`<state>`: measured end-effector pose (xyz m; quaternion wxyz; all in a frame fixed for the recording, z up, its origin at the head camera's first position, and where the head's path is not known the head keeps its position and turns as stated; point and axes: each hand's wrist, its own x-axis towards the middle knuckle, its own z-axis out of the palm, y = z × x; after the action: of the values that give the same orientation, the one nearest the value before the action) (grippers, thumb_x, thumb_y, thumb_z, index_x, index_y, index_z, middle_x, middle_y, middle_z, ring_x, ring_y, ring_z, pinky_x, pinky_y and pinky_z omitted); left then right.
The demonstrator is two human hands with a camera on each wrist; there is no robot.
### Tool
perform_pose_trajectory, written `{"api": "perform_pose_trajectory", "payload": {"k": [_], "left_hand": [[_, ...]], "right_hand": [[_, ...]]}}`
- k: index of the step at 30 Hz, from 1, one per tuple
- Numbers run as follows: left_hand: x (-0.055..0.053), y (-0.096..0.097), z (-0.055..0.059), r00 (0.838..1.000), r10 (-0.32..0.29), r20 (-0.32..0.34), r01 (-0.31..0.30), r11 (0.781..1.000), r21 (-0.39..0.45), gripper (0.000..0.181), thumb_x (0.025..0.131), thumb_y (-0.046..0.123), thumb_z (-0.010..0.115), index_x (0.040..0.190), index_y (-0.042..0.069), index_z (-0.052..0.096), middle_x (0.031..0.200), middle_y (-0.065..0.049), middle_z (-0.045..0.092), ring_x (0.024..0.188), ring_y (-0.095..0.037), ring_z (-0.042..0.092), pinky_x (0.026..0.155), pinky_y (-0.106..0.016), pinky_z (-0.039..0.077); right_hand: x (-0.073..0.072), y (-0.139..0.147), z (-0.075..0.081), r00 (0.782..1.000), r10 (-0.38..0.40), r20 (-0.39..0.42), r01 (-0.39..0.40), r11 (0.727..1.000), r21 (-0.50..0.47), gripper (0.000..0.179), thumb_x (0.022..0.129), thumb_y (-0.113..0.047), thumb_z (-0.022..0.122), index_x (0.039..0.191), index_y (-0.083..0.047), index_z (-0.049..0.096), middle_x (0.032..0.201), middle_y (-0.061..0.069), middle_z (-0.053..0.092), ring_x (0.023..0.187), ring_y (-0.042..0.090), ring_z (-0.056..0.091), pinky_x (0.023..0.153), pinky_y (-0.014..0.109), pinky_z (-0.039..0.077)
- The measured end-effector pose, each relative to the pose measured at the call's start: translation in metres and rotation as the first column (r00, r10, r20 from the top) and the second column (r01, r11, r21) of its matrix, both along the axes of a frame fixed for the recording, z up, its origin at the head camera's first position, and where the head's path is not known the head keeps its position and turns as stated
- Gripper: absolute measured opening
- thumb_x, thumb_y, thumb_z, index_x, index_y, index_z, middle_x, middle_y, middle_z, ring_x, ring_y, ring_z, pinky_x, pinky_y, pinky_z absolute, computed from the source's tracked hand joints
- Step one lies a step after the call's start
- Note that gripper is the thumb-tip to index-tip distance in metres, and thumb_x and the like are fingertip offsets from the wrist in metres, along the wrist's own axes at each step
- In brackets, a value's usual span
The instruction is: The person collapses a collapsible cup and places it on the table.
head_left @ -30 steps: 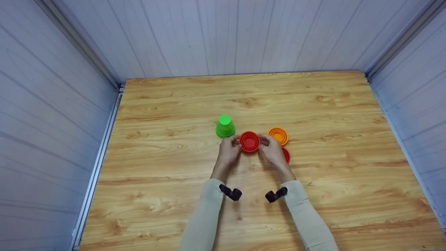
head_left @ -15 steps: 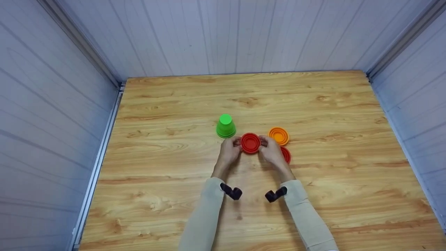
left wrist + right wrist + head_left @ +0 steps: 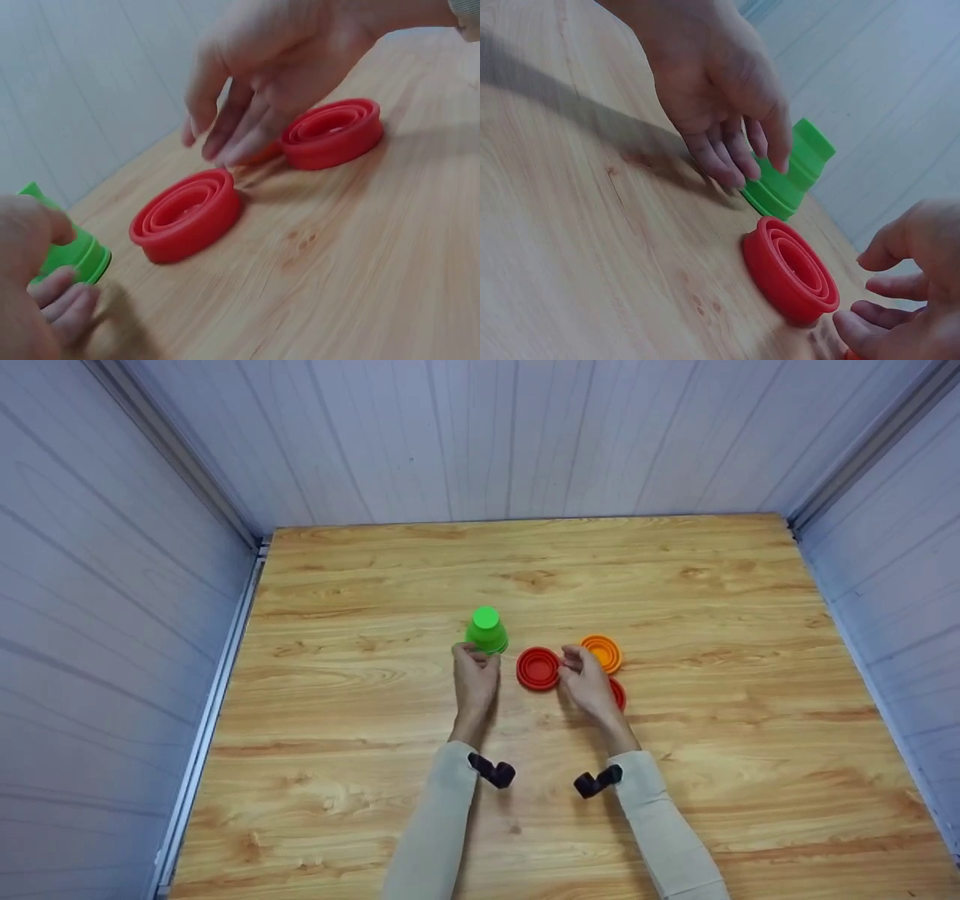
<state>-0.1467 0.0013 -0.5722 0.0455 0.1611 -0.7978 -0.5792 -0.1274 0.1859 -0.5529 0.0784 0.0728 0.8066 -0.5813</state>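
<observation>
A red collapsible cup [image 3: 538, 668], folded flat in rings, lies on the table between the two hands. My right hand [image 3: 588, 684] is just right of it, fingers loosely bent and holding nothing; whether a fingertip touches the rim I cannot tell. A green collapsible cup [image 3: 487, 631] stands extended, its narrow end up. Close in front of that cup is my left hand [image 3: 475, 681], its fingers relaxed with nothing in them. In the right wrist view, the left fingers [image 3: 724, 154] hang beside the green cup's wide base.
An orange folded cup [image 3: 601, 653] lies beyond the right hand. Partly hidden by that hand is a second red folded cup [image 3: 618, 694], shown more fully in the left wrist view. White panel walls [image 3: 480, 442] border the wooden table [image 3: 337, 697].
My left hand has let go of the middle red cup and shifted left toward the green cup. The right hand's fingers have loosened beside the red cup, which stays in place.
</observation>
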Motion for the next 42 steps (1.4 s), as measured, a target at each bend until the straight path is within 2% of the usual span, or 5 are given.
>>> {"api": "perform_pose_trajectory", "payload": {"k": [5,11,19,32,42], "left_hand": [[-0.008,-0.008,0.002,0.998,0.058,-0.031,-0.062,0.988,-0.143,0.066,0.083,0.022,0.071,0.136,0.006,0.036,0.123,-0.015,0.049,0.113,-0.027,0.05,0.097,-0.041,0.042],[-0.022,-0.01,0.009,0.993,-0.103,-0.058,0.093,0.984,-0.153,0.078,0.088,0.023,0.069,0.15,0.009,0.023,0.147,-0.014,0.037,0.137,-0.03,0.035,0.112,-0.043,0.033],[-0.029,-0.013,0.011,0.978,-0.204,-0.045,0.194,0.967,-0.164,0.059,0.093,0.014,0.062,0.145,0.009,0.035,0.141,-0.013,0.044,0.132,-0.026,0.042,0.111,-0.04,0.035],[-0.018,-0.015,0.017,0.973,-0.196,-0.125,0.177,0.974,-0.144,0.055,0.091,0.014,0.064,0.142,0.007,0.041,0.135,-0.013,0.049,0.129,-0.025,0.045,0.11,-0.039,0.036],[0.003,-0.007,0.046,0.953,-0.227,-0.2,0.21,0.972,-0.102,0.056,0.089,0.014,0.066,0.14,0.005,0.043,0.135,-0.013,0.05,0.129,-0.025,0.045,0.111,-0.04,0.034]], "right_hand": [[0.0,0.001,0.002,0.998,-0.051,-0.026,0.049,0.996,-0.075,0.042,0.094,0.0,0.05,0.135,0.006,0.043,0.135,0.025,0.046,0.124,0.034,0.047,0.104,0.042,0.041],[-0.001,0.003,0.003,0.996,-0.092,-0.015,0.089,0.985,-0.146,0.038,0.095,0.0,0.048,0.133,0.004,0.045,0.133,0.023,0.048,0.119,0.033,0.05,0.096,0.041,0.046],[-0.003,0.007,0.005,0.994,-0.1,-0.042,0.091,0.978,-0.188,0.035,0.096,0.0,0.05,0.13,0.005,0.047,0.134,0.026,0.046,0.119,0.035,0.051,0.102,0.043,0.043],[-0.002,0.008,0.008,0.992,-0.116,-0.053,0.095,0.95,-0.298,0.035,0.095,0.005,0.048,0.129,0.008,0.046,0.133,0.029,0.044,0.118,0.042,0.05,0.104,0.049,0.042],[-0.002,0.003,0.008,0.995,-0.081,-0.054,0.059,0.942,-0.33,0.035,0.094,0.003,0.046,0.129,0.007,0.047,0.132,0.031,0.044,0.112,0.041,0.054,0.093,0.04,0.05]]}}
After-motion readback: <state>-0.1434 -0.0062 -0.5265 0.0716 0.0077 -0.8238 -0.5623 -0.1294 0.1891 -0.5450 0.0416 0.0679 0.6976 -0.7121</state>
